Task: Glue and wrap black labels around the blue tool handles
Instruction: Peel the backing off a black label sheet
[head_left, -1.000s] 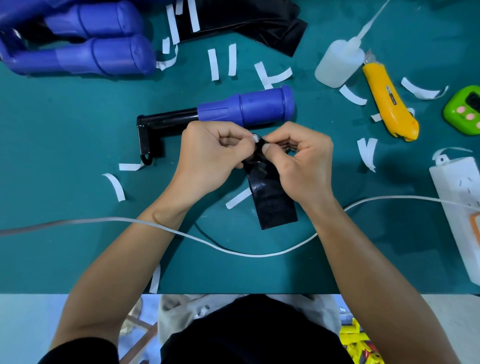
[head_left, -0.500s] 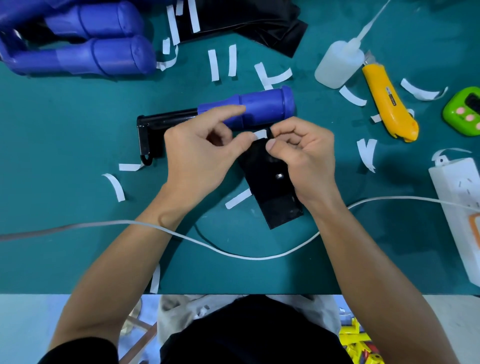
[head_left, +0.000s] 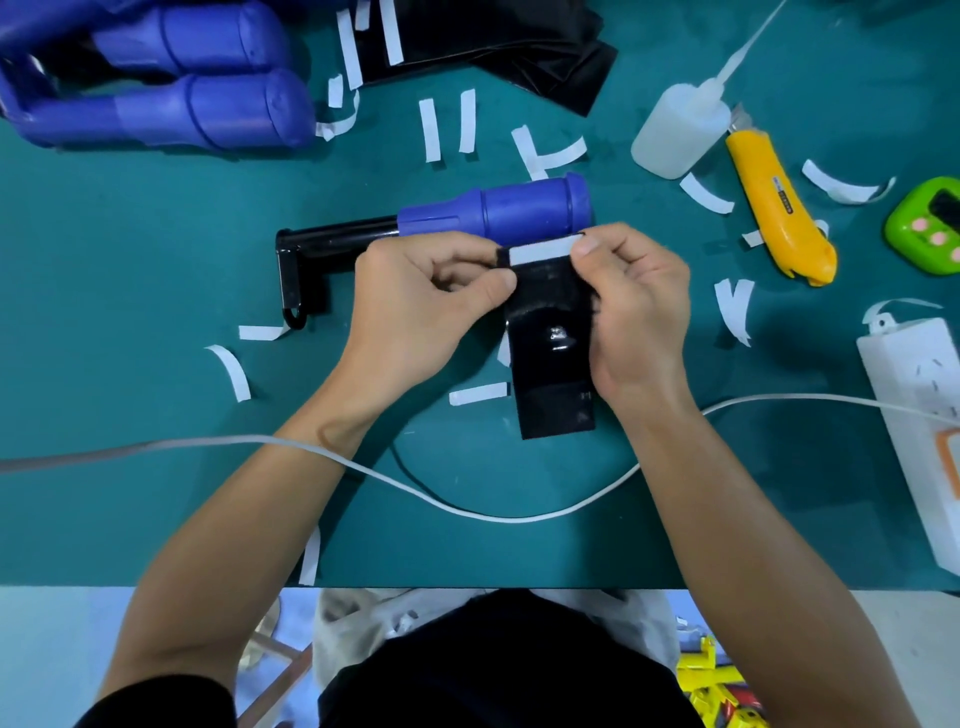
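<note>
- The blue handle lies on its side mid-mat. Its black shaft sticks out to the left and ends in a bent bracket.
- The black label sits just below the handle, long way running toward the person. Its top edge is almost touching the handle, and its bottom end lies flat on the mat.
- A white strip runs across the label's top edge, right under the handle.
- Left hand: thumb and forefinger pinch the label's top left corner, other fingers curled in. It partly covers the shaft below-left of the handle.
- Right hand: thumb and forefinger pinch the strip's right end at the label's top right corner, and the rest of the fingers curl along the label's right side.
- Glue bottle is up and right of the handle, tipped over with its nozzle pointing away.
- Yellow knife is right of the handle, just beside the bottle. A green timer is farther right at the edge.
- White power strip is lower right of the handle, and its cable loops across below the label and under both forearms.
- Spare handles are piled well up-left of the handle, and black sheets lie straight above it.
- White scraps are scattered all around the handle.
</note>
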